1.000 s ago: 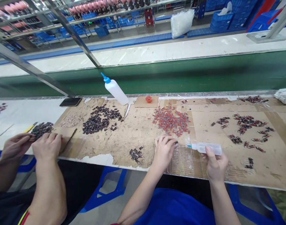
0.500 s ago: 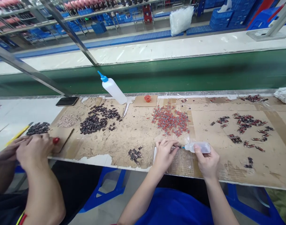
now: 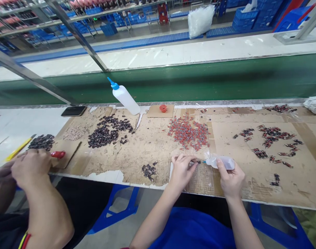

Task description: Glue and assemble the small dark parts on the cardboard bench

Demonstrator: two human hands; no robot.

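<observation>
My right hand (image 3: pixel 232 180) is closed around a small translucent squeeze bottle (image 3: pixel 226 162), which lies nearly level with its tip pointing left. In my left hand (image 3: pixel 182 169), thumb and fingers pinch a small dark part (image 3: pixel 198 162) close to that tip; most of the part is hidden by the fingers, and I cannot tell whether the tip touches it. Just beyond my hands spreads a pile of small red and dark parts (image 3: pixel 187 133). To the left of my left hand lies a little heap of dark parts (image 3: pixel 149 172).
Dark parts (image 3: pixel 103 136) and pale pieces (image 3: pixel 75 132) lie on the cardboard (image 3: pixel 137 152) to the left, near a co-worker's hands (image 3: pixel 30 166). A larger white bottle (image 3: pixel 126 100) stands tilted at the back beside a red cup (image 3: pixel 163 108). Red-and-black parts (image 3: pixel 274 135) lie in groups at right.
My right hand and the squeeze bottle have shifted slightly right, away from my left hand. The co-worker's hands moved a little left, and more of a red object beside them shows.
</observation>
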